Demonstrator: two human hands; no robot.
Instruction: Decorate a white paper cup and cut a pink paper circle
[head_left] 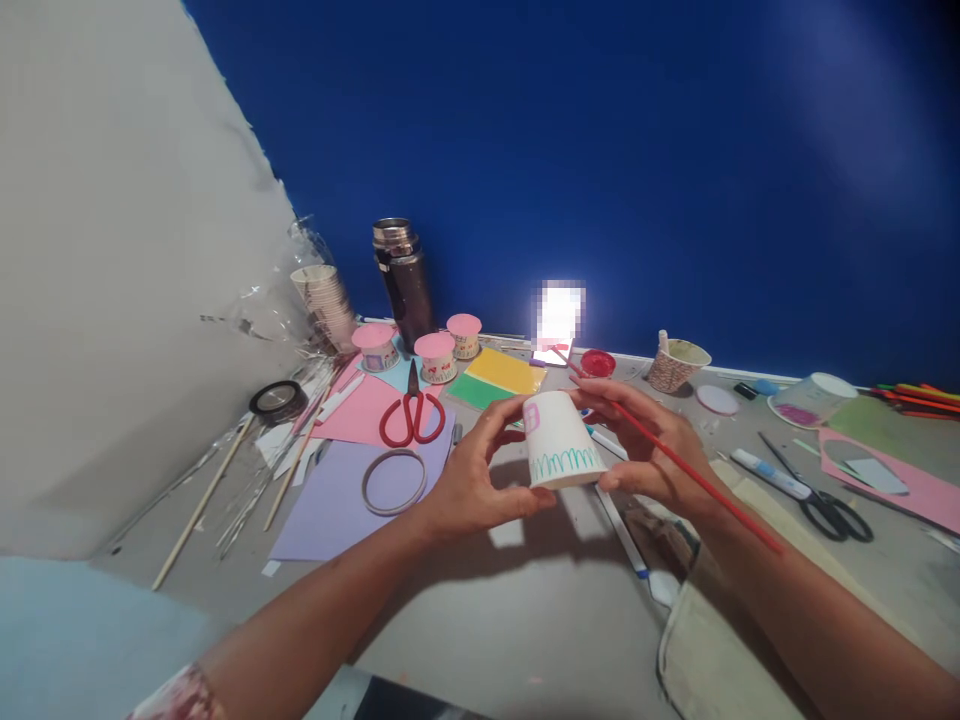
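Note:
Both my hands hold an upside-down white paper cup (556, 437) above the grey table (525, 620). The cup has a green zigzag line near its rim and a small pink square on its side. My left hand (472, 480) grips the cup's left side with thumb and fingers. My right hand (645, 445) supports the cup's right side and also holds a thin red brush (690, 470), which slants back over my right forearm.
Red scissors (411, 418), a tape ring (393, 481), coloured paper sheets (352, 490), three pink-topped cups (435, 357), a dark flask (405, 280) and stacked cups (326, 300) lie at left. Black scissors (825, 505), a marker (769, 475), a red paint pot (598, 362) and pencils (919, 395) lie at right.

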